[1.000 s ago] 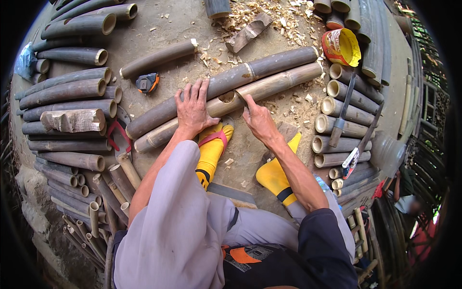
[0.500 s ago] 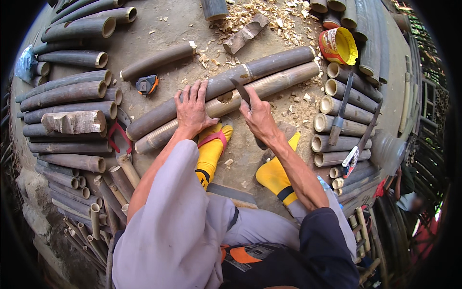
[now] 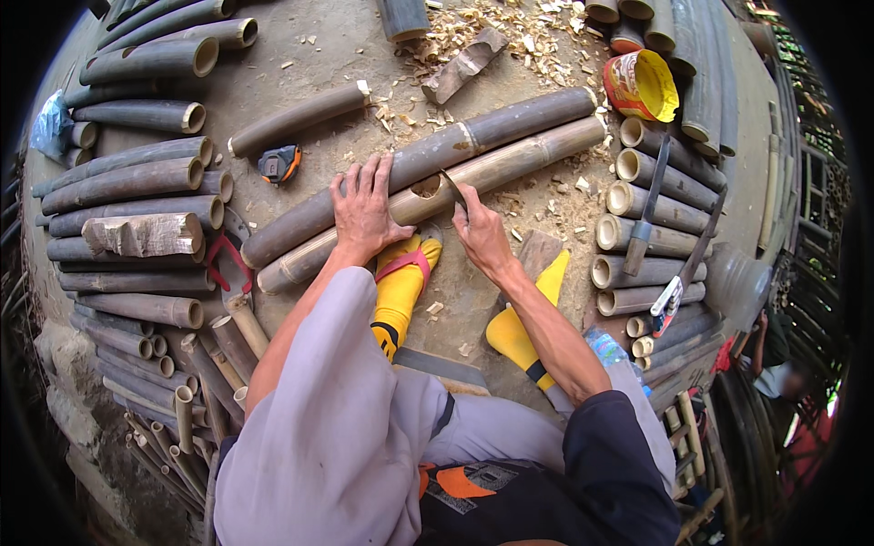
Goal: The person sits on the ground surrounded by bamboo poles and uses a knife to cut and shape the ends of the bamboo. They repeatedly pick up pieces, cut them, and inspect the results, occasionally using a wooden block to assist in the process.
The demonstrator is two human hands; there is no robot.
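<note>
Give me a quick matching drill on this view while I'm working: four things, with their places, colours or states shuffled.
Things:
1. Left hand
2. Right hand
3. Tape measure
4. Tub

Places, colours or states:
A. Red outside, bright yellow inside
B. Spread across two bamboo poles
C. On the ground near a short cut bamboo piece
D. Gripping a dark blade

Pairs: 1-B, 2-D, 3-C, 4-A

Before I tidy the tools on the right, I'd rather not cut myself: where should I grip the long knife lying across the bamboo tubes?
Probably by the handle, coming from the wearer's side: that end points toward the wearer, while the blade runs away across the bamboo tubes. Come in slightly from the left, since the saw lies just to the right.
</note>
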